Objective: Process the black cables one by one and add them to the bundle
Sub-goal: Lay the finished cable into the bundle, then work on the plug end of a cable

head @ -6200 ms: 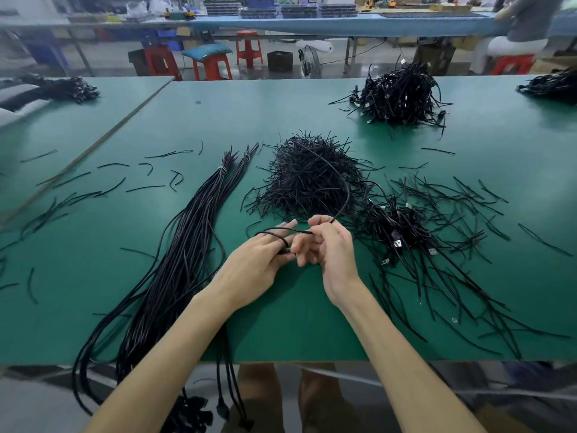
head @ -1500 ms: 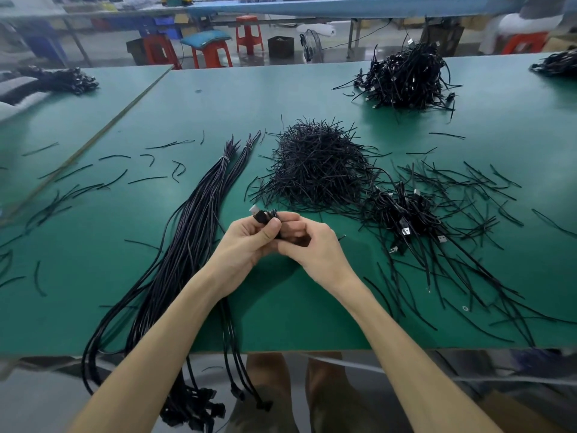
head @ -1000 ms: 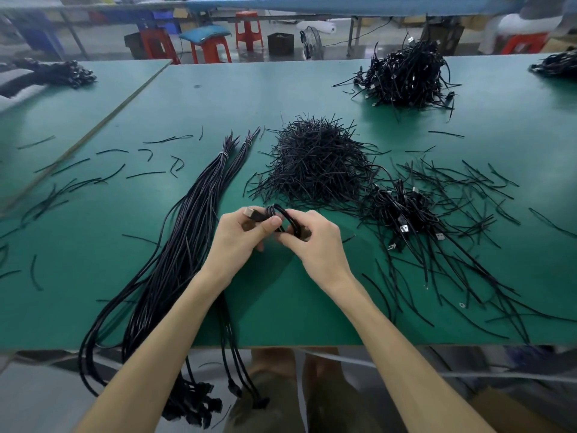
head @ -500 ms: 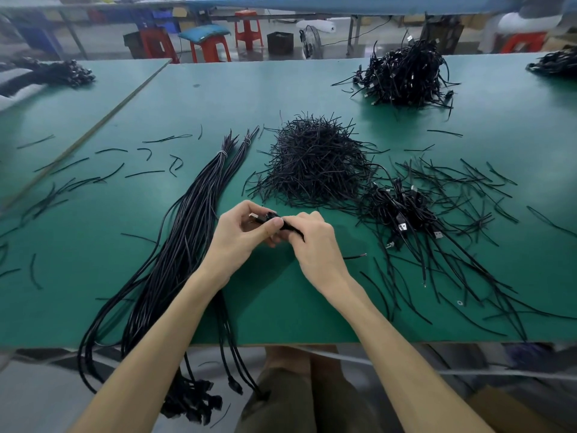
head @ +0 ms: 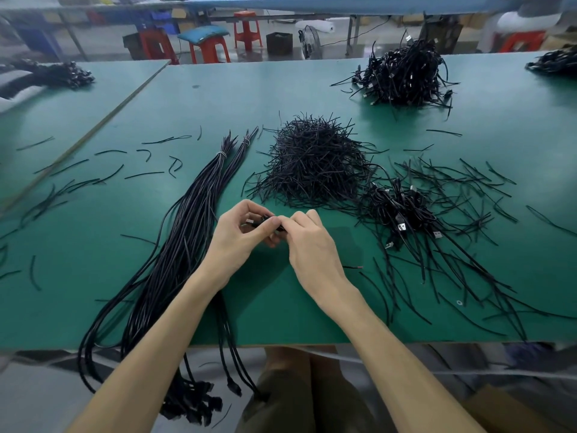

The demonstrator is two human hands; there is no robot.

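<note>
Both hands meet over the middle of the green table (head: 281, 307). My left hand (head: 240, 239) and my right hand (head: 309, 245) pinch a small coiled black cable (head: 267, 220) between thumbs and fingertips; most of it is hidden by the fingers. To the left lies the long bundle of straightened black cables (head: 187, 242), tied near its far end and hanging over the table's front edge. A heap of coiled cables with metal plugs (head: 396, 210) lies to the right.
A mound of short black ties (head: 315, 160) sits behind the hands. Loose ties (head: 468, 195) are scattered on the right and on the left (head: 103, 179). Another cable heap (head: 402, 73) is at the far right. Red stools (head: 209, 48) stand beyond the table.
The long loop of cable seen earlier has been wound into a small coil held between both hands. Over the last second the hands stayed in place, fingers working on the coil.
</note>
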